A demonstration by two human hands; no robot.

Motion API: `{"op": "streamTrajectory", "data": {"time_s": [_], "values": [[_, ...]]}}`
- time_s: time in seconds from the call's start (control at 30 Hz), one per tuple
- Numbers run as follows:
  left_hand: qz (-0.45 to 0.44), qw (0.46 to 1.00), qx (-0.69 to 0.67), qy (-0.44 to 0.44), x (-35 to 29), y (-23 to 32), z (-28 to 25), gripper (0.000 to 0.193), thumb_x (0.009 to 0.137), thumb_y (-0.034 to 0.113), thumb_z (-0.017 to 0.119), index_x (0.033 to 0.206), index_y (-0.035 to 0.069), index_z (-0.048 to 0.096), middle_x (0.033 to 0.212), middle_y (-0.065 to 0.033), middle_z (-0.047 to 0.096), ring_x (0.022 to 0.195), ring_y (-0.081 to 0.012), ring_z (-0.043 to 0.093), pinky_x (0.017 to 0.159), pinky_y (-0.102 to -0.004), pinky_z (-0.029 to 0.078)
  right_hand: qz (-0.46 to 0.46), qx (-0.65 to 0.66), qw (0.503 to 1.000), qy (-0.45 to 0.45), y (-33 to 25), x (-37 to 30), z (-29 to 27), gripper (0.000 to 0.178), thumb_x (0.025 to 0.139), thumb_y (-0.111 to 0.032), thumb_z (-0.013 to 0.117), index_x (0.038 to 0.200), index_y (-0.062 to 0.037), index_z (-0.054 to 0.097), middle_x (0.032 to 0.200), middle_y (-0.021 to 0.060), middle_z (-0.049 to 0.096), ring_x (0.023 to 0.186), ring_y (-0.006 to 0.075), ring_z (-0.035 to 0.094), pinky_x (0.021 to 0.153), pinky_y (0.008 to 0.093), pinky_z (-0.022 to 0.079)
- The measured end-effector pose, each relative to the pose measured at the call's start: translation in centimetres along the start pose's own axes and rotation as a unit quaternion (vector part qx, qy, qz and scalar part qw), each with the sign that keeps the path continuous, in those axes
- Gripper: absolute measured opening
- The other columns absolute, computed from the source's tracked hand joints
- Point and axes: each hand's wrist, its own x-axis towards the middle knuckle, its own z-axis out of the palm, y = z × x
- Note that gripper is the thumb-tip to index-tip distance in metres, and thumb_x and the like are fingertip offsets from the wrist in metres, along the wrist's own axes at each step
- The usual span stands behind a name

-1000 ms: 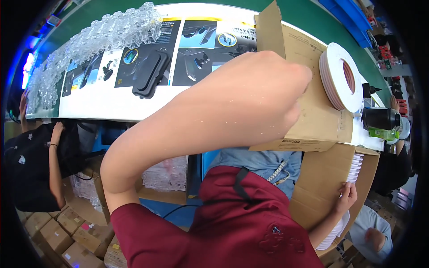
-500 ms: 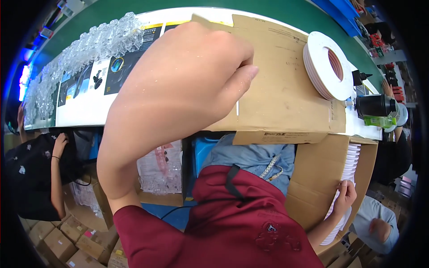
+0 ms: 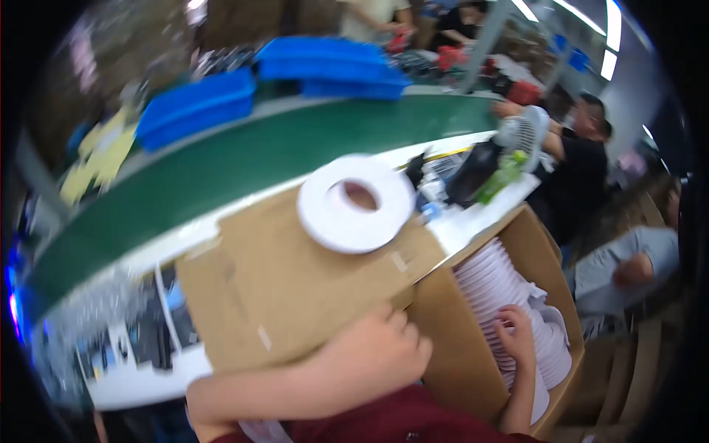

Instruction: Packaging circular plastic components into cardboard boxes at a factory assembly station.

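Note:
My left hand (image 3: 384,344) is in front of the near edge of a flat cardboard sheet (image 3: 277,277), back up and fingers curled down. What those fingers hold, if anything, is hidden. To the right, my right hand (image 3: 517,332) reaches into an open cardboard box (image 3: 443,317). Its fingers are bent at the edge of the white discs (image 3: 484,284) packed there in a long row, and they seem to grip one. A stack of white rings (image 3: 317,210) with a round centre hole lies on the cardboard sheet.
Beyond the table runs a green conveyor belt (image 3: 221,173) with blue bins (image 3: 196,111) past it. A black bottle (image 3: 473,173), a green bottle (image 3: 502,177) and a small fan (image 3: 526,133) stand at right. Clear plastic pieces (image 3: 96,317) lie at left. A co-worker (image 3: 583,159) sits at far right.
The view has swung up and to the right. My left hand has come down from over the table to the sheet's near edge. My right hand remains at the white discs.

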Motion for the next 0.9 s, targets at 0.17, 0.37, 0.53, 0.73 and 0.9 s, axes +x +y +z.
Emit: {"op": "streamTrajectory", "data": {"time_s": [0.17, 0.37, 0.53, 0.73, 0.9], "values": [[0.1, 0.975, -0.032, -0.197, 3.7, 0.5, 5.8, 0.029, 0.085, 0.031, 0.067, 0.092, 0.004, 0.065, 0.083, -0.0083, 0.066, 0.076, -0.0229, 0.061, 0.071, -0.037, 0.048, 0.002, 0.015, 1.0, -0.016, 0.0, 1.4, -0.8, 0.008, 0.085, -0.008, 0.067, 0.089, -0.0009, 0.067, 0.096, 0.0129, 0.065, 0.085, 0.026, 0.064, 0.07, 0.033, 0.054], [0.097, 0.99, -0.018, -0.098, 3.6, -1.6, 14.0, 0.017, 0.076, 0.023, 0.06, 0.081, 0.006, 0.064, 0.081, -0.0171, 0.063, 0.086, -0.0268, 0.062, 0.091, -0.0454, 0.049, -0.028, -0.008, 0.998, -0.063, 0.5, 1.8, -1.1, 0.009, 0.086, -0.014, 0.067, 0.089, -0.0053, 0.066, 0.09, 0.0119, 0.062, 0.089, 0.0314, 0.06, 0.079, 0.0393, 0.051], [0.005, 0.992, 0.094, -0.086, 6.0, -4.2, 9.9, 0.04, 0.082, 0.026, 0.065, 0.115, 0.003, 0.062, 0.114, -0.0181, 0.062, 0.099, -0.0305, 0.061, 0.086, -0.0432, 0.049, -0.037, -0.009, 0.997, -0.074, 0.2, 1.4, -0.8, 0.01, 0.085, -0.015, 0.066, 0.09, -0.0066, 0.065, 0.093, 0.0102, 0.062, 0.091, 0.0315, 0.06, 0.08, 0.0401, 0.05], [-0.088, 0.975, 0.125, -0.162, 3.5, -5.3, 12.6, 0.072, 0.076, 0.032, 0.076, 0.136, 0.004, 0.049, 0.138, -0.0235, 0.051, 0.112, -0.0385, 0.056, 0.09, -0.0442, 0.051, -0.047, -0.01, 0.996, -0.074, 0.6, 0.9, -0.6, 0.009, 0.085, -0.013, 0.067, 0.091, -0.0072, 0.065, 0.095, 0.0091, 0.063, 0.091, 0.0306, 0.061, 0.078, 0.0399, 0.051], [-0.115, 0.968, 0.106, -0.194, 2.9, -4.5, 10.9, 0.067, 0.077, 0.03, 0.075, 0.134, 0.004, 0.05, 0.137, -0.0213, 0.052, 0.115, -0.0357, 0.057, 0.088, -0.0399, 0.055, -0.03, -0.017, 0.997, -0.072, 0.6, 0.9, -0.9, 0.01, 0.084, -0.015, 0.067, 0.09, -0.0071, 0.065, 0.093, 0.009, 0.064, 0.088, 0.0313, 0.062, 0.074, 0.0408, 0.052]]}}
